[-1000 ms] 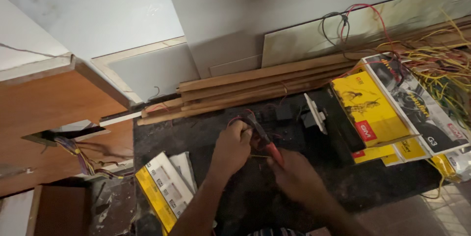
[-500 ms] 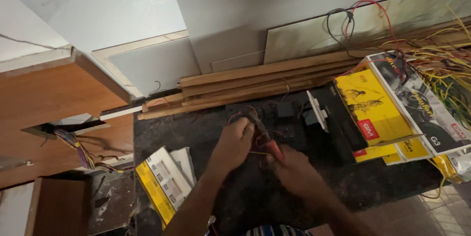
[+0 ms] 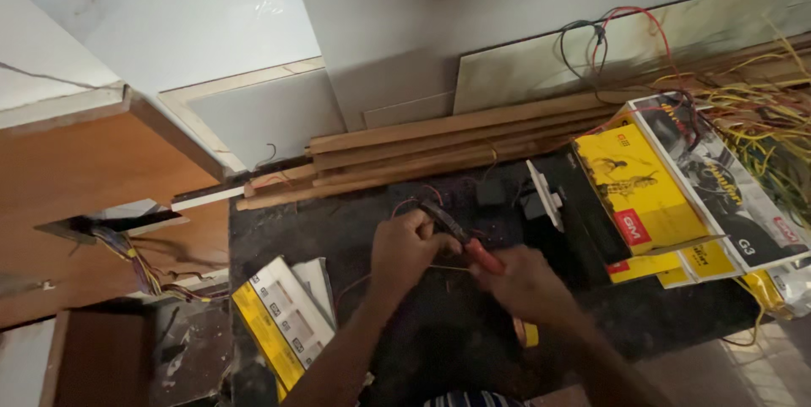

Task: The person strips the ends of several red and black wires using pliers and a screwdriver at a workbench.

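Left hand (image 3: 405, 248): grips thin wire (image 3: 448, 268).
Right hand (image 3: 525, 284): holds red-handled pliers (image 3: 463, 240), jaws beside left fingers.

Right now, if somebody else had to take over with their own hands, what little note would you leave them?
Left hand: pinching a thin wire at the tool's tip.
Right hand: grip closed on the red-handled pliers.
Both hands are over the dark countertop, in front of the wooden strips.
Yellow boxes lie to the right, loose yellow wires beyond them.
Done: wire held at the jaws.
Left: whether it is cut or stripped cannot be seen.
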